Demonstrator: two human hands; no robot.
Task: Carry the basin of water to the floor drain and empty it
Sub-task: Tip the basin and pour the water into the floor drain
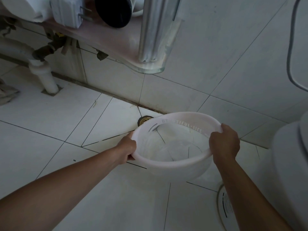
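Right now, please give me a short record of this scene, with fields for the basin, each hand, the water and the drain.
basin: white, see-through, held above the floor
left hand: grips the left rim
right hand: grips the right rim
water: some in the basin; no stream visible
drain: round, in the floor by the wall, partly hidden behind the far rim
pipe: white, far left

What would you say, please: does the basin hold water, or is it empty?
It holds water: inside the basin a clear water edge shows, bending the tile lines seen through it.
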